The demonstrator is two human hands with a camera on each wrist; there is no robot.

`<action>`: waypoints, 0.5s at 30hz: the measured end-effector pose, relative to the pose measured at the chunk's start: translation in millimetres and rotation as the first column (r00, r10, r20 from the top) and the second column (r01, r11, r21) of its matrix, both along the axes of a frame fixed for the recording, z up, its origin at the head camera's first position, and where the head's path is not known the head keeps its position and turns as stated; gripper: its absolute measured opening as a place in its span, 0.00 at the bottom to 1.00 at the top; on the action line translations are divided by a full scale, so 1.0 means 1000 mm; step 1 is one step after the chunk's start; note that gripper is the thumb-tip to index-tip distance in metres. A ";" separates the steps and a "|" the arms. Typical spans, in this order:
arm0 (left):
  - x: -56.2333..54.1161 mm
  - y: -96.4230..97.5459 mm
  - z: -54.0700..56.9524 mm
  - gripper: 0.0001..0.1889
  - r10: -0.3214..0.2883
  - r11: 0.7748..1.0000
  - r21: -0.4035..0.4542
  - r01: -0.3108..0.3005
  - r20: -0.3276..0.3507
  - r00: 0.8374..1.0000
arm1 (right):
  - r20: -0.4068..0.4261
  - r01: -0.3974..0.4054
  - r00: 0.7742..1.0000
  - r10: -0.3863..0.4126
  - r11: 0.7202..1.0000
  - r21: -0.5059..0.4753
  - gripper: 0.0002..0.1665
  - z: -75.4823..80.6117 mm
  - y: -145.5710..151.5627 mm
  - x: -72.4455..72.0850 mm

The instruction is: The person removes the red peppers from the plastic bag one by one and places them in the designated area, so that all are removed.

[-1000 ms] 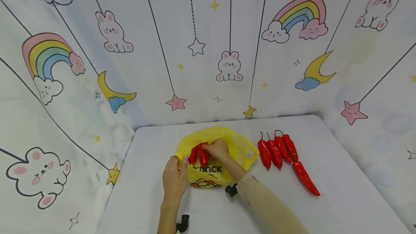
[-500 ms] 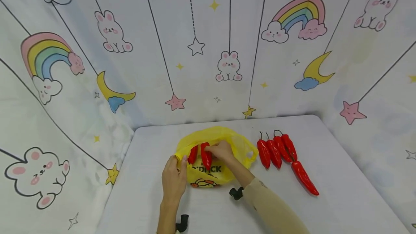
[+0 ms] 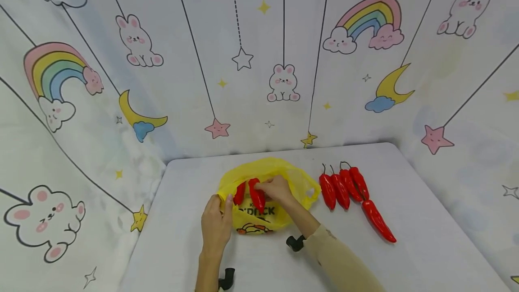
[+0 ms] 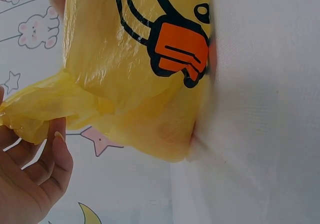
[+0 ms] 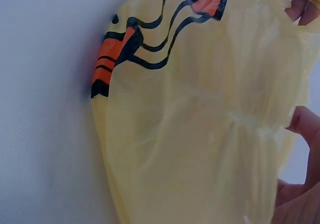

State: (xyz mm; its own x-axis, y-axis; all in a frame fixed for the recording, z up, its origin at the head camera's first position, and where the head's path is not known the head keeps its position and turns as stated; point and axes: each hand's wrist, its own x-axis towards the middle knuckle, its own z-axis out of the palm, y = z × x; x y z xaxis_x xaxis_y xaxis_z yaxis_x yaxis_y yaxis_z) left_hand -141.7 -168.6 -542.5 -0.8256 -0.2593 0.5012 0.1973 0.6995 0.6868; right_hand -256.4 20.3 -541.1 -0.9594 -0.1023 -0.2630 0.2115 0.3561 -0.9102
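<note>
A yellow plastic bag (image 3: pixel 265 165) with dark lettering lies on the table, its mouth spread. My left hand (image 3: pixel 216 224) grips the bag's left edge between thumb and fingers; the left wrist view shows the gathered plastic (image 4: pixel 45 101) at those fingers. At the bag's mouth, my right hand (image 3: pixel 279 189) pinches a red chili pepper (image 3: pixel 257 196) near its upper end, the tip slanting down over the lettering. Another red chili pepper (image 3: pixel 239 193) shows just left of it inside the mouth. In the right wrist view, the bag's side (image 5: pixel 200 134) hides the held pepper.
Right of the bag, several red chili peppers (image 3: pixel 327 191) lie in a row, stems pointing away. One more chili pepper (image 3: pixel 379 221) slants toward the front right below them. Behind the white table (image 3: pixel 430 238) hangs a patterned cloth (image 3: pixel 194 89).
My right hand has shifted slightly right with the chili pepper, opening a gap between it and the pepper at left. The left hand keeps its grip on the bag edge.
</note>
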 end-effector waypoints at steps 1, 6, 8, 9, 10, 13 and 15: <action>0.000 0.000 0.000 0.17 0.000 1.000 -0.001 0.000 -0.002 1.000 | -0.002 -0.004 1.000 0.004 1.000 0.002 0.19 0.001 0.000 0.001; 0.000 0.000 0.000 0.17 0.002 1.000 -0.003 -0.002 -0.004 1.000 | -0.007 -0.027 1.000 0.027 1.000 -0.012 0.17 0.006 0.002 0.007; 0.000 0.000 0.000 0.17 0.005 1.000 -0.005 -0.005 -0.003 1.000 | -0.008 -0.035 0.999 0.034 0.999 -0.025 0.17 0.008 0.003 0.009; 0.000 0.000 0.000 0.18 0.006 1.000 -0.007 -0.006 -0.002 1.000 | -0.009 -0.039 0.999 0.039 0.999 -0.031 0.17 0.009 0.004 0.011; 0.000 0.000 0.001 0.18 0.006 1.000 -0.006 -0.006 0.000 1.000 | -0.009 -0.041 0.999 0.041 0.999 -0.036 0.17 0.010 0.005 0.012; 0.000 0.000 0.001 0.18 0.006 1.000 -0.005 -0.006 0.006 1.000 | -0.008 -0.043 0.999 0.043 0.998 -0.039 0.18 0.012 0.007 0.016; 0.000 0.000 0.001 0.18 0.006 1.000 -0.004 -0.006 0.012 1.000 | -0.007 -0.044 0.999 0.044 0.998 -0.039 0.18 0.013 0.009 0.018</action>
State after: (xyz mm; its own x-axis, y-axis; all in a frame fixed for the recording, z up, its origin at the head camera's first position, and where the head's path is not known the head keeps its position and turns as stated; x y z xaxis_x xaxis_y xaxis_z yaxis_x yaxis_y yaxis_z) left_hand -142.0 -168.1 -541.9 -0.8301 -0.2618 0.4924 0.1852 0.7034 0.6862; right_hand -238.5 28.9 -528.5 -0.9552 -0.1544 -0.2524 0.1911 0.3294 -0.9246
